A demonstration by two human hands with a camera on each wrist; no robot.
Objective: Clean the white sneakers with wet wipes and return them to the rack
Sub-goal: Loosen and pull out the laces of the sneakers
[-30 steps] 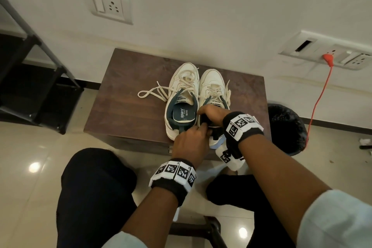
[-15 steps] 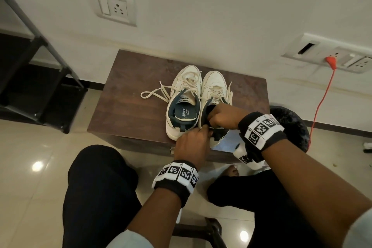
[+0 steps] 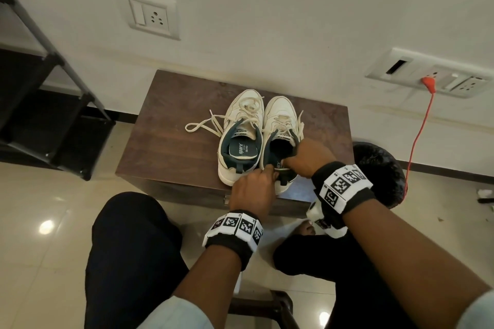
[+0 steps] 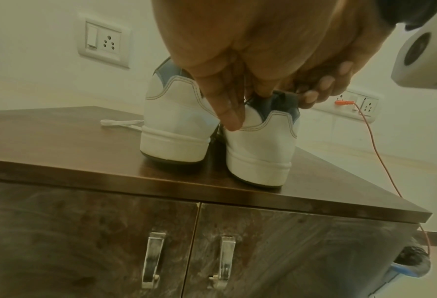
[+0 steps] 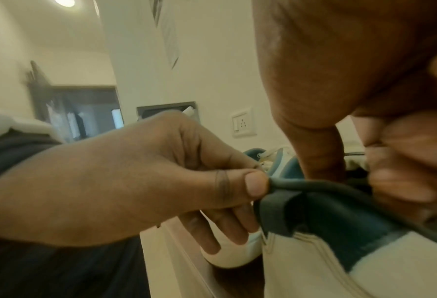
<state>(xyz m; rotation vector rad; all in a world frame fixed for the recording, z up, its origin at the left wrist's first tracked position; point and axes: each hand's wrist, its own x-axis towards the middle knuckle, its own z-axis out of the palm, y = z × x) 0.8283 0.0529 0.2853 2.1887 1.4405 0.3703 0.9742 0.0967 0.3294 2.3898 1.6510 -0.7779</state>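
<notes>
Both sneakers stand side by side on the brown cabinet [image 3: 171, 141], heels toward the person, and the action is all on the right sneaker [image 3: 279, 125]. The left hand [image 3: 254, 189] pinches the dark padded collar at the heel; the right hand [image 3: 307, 153] curls over the collar's far side, fingers dipping inside. The left sneaker [image 3: 240, 128] sits untouched, its lace [image 3: 203, 124] trailing loose across the top. The shoe looks light, stiff at the sole and heel, soft at the collar — that rim is the natural hold. Careful, though: the heels sit right at the cabinet's front edge. There's bare wood to the left, the rack [image 3: 48, 115] beyond — no wipes in view.
</notes>
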